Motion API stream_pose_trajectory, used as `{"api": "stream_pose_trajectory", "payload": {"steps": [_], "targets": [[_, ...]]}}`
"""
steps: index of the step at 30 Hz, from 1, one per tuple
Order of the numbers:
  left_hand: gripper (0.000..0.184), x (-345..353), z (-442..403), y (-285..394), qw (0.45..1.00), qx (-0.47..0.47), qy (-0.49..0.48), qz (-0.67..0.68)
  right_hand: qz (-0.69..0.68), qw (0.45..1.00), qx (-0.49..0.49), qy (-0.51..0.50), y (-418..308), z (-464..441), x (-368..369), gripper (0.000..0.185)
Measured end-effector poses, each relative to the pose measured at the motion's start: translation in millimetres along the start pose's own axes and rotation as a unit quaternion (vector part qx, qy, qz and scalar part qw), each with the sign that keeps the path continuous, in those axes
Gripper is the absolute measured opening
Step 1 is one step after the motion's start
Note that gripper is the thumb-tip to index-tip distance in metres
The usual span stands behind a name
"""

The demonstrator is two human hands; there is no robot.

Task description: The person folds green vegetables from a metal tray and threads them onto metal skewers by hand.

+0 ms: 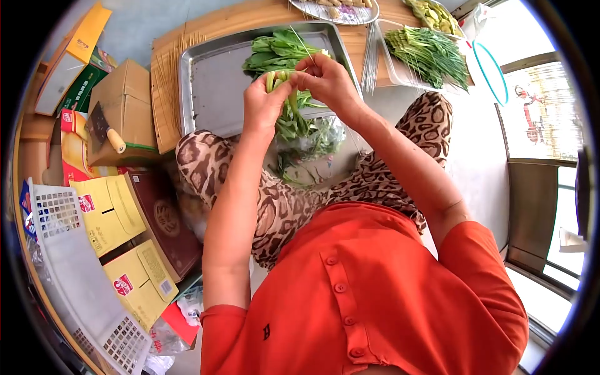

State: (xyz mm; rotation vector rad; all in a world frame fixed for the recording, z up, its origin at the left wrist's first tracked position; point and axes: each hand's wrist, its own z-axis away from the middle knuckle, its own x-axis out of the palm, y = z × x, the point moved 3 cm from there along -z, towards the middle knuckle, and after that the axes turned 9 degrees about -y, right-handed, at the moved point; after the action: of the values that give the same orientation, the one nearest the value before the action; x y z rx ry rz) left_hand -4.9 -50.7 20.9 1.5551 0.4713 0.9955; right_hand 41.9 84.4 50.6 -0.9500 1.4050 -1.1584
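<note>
My left hand [265,103] is closed around the pale stems of a bunch of leafy greens [290,119], whose leaves hang down between my knees. My right hand [328,81] meets it at the stems, fingers pinched on a thin skewer [302,41] that slants up and left. The skewer's lower end is hidden by my fingers, so whether it pierces the stems cannot be made out. Just beyond both hands, more leafy greens [275,53] lie in a grey metal tray [209,87]. Below the hands is a clear plastic bag [334,134] with greens in it.
Bamboo skewers [164,81] lie left of the tray, metal skewers [370,59] right of it. A tub [390,72] holds long green stalks; a plate [359,17] is at the back. A knife [114,139] leans at a cardboard box [131,94]. A white basket [69,250] stands left.
</note>
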Motion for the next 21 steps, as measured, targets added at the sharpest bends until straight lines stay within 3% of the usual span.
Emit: {"api": "stream_pose_trajectory", "payload": {"steps": [11, 13, 17, 20, 21], "targets": [[0.015, -14.2, 6.8, 11.9, 0.998, 0.024, 0.045, -0.024, -0.091, 0.995, 0.035, -0.035, -12.6, 0.0, -5.3, 0.012], [0.017, -21.5, 6.1, 19.6, 0.980, 0.096, 0.081, -0.156, -0.101, 0.994, 0.033, -0.031, -13.6, -2.4, -10.9, 0.014], [0.023, -23.9, 14.4, 39.3, 0.945, 0.132, 0.129, -0.271, -0.108, 0.993, 0.028, -0.046, -15.4, -4.8, -22.5, 0.013], [0.021, -31.4, 12.3, 33.1, 0.963, 0.154, 0.090, -0.204, -0.129, 0.988, 0.023, -0.077, -15.4, -4.6, -24.9, 0.012], [0.016, -30.3, 8.9, 28.2, 0.979, 0.156, 0.057, -0.116, -0.133, 0.988, 0.023, -0.079, -13.7, -5.3, -23.6, 0.012]]}}
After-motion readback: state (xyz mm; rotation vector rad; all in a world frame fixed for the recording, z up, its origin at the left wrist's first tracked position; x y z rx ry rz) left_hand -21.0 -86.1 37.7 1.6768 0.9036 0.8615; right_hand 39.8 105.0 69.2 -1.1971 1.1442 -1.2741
